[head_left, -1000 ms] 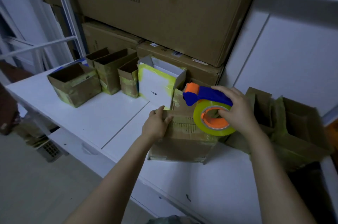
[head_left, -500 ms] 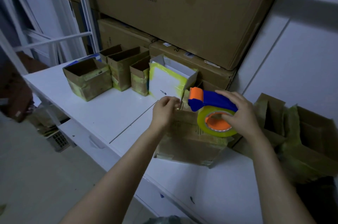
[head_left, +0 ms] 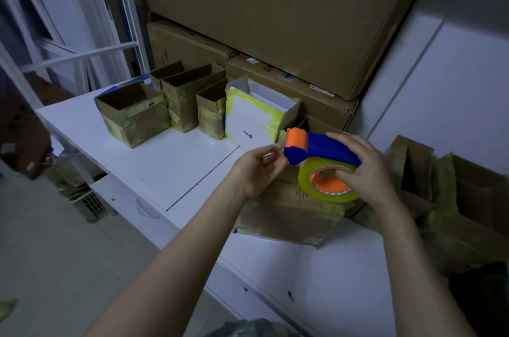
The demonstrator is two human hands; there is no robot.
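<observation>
Head view: the person's right grip (head_left: 366,168), a bare hand, is curled over the tape dispenser (head_left: 322,148). Its fingers lie across the blue body and the thumb presses on the orange core of the tape roll (head_left: 309,185). The left grip (head_left: 256,171) reaches the dispenser's front, just under the orange roller (head_left: 296,137), with finger and thumb drawn close. Whether they pinch a loose tape end cannot be told, as any film there is too clear to see.

The dispenser is held above the cardboard box (head_left: 286,215), which sits on the white table (head_left: 165,160) near its front edge. The step in hand looks like freeing the tape end to seal this box. To do it well, the left grip should catch the end squarely and draw it out flat, while the right holds the roll from spinning. The tape can then be laid along the seam without wrinkles or sticking to itself.

The dispenser is blue with orange parts and carries a nearly full roll of yellowish clear tape. The box is brown and already banded with yellowed tape.

Behind stand a white box (head_left: 253,122) edged in yellow tape, several open small boxes (head_left: 132,113) and large cartons (head_left: 275,20).
</observation>
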